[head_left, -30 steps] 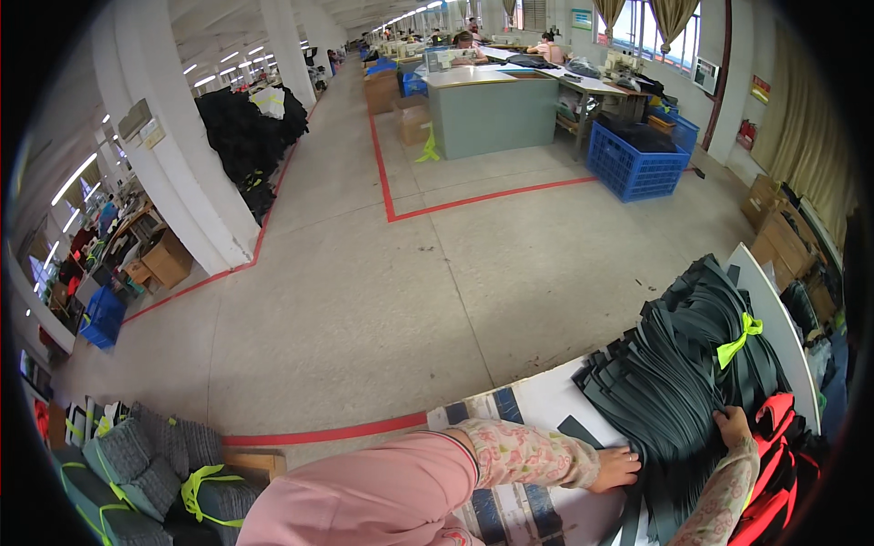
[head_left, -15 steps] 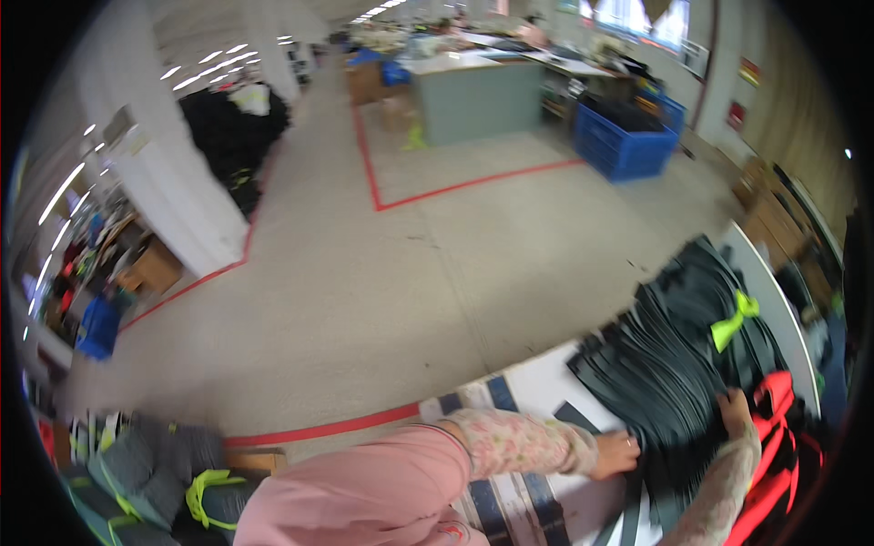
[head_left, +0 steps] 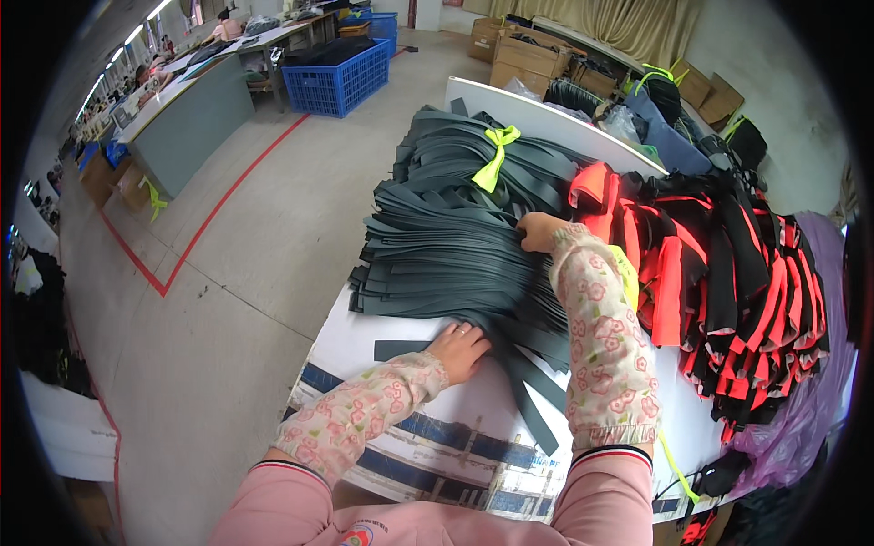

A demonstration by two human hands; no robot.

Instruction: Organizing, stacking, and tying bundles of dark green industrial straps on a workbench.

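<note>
A thick pile of dark grey fabric strips (head_left: 446,241) lies in layers on the white-topped table in front of me. A bright yellow-green tie (head_left: 496,159) sits knotted on the far bundle. My right hand (head_left: 542,232) is closed at the right part of the pile, its fingertips curled round strips and partly hidden. My left hand (head_left: 460,350) lies at the pile's near edge, fingers spread flat on the strips. Beside it, several loose strips (head_left: 533,405) trail toward me over the table. Floral sleeve covers are on both my forearms.
Red-and-black fabric pieces (head_left: 669,282) are heaped on the right, beside a purple plastic bag (head_left: 801,391). A white board (head_left: 555,123) edges the table's far side. Beyond stand cardboard boxes (head_left: 528,64), a blue crate (head_left: 337,82) and a grey-green worktable (head_left: 196,123).
My view has swung to the right, bringing the pile to the middle and the red-and-black heap into full sight. Both hands remain at the strips.
</note>
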